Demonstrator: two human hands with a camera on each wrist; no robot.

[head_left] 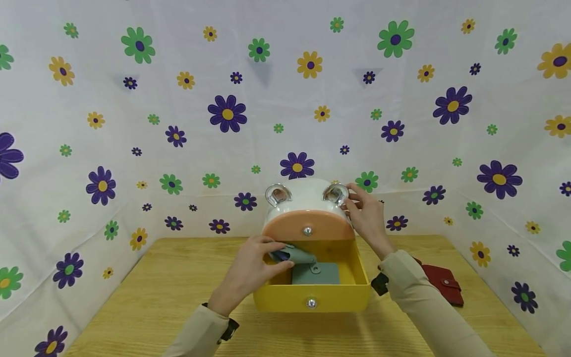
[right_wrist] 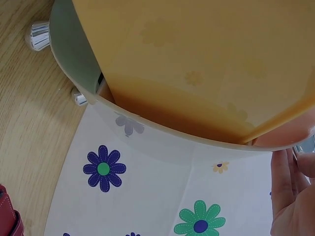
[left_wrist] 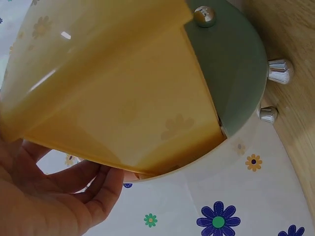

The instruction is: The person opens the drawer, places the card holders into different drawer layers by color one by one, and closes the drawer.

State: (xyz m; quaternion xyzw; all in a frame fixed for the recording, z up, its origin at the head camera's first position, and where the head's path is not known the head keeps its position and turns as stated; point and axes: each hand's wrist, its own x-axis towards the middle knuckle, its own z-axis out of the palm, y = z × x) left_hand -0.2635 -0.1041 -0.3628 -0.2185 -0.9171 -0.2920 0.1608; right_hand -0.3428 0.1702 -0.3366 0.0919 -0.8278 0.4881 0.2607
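A small chest with a white top and round silver ears (head_left: 335,194) stands at the back of the table. Its yellow drawer (head_left: 312,298) is pulled out below a peach drawer (head_left: 308,223). My left hand (head_left: 254,267) reaches over the drawer's left side and holds a grey-green wallet (head_left: 296,255), tilted up. Beneath it lies a flat grey-green piece (head_left: 327,273) with a round snap tab; I cannot tell whether it is separate. My right hand (head_left: 368,215) grips the chest's right ear. In the left wrist view the drawer's wall hides the wallet.
On the wooden table (head_left: 187,282), right of the chest, a red wallet (head_left: 443,282) with a snap strap lies partly behind the right sleeve. A green lower drawer (left_wrist: 226,64) and silver feet (left_wrist: 279,72) show below. Flowered cloth (head_left: 285,139) surrounds the table.
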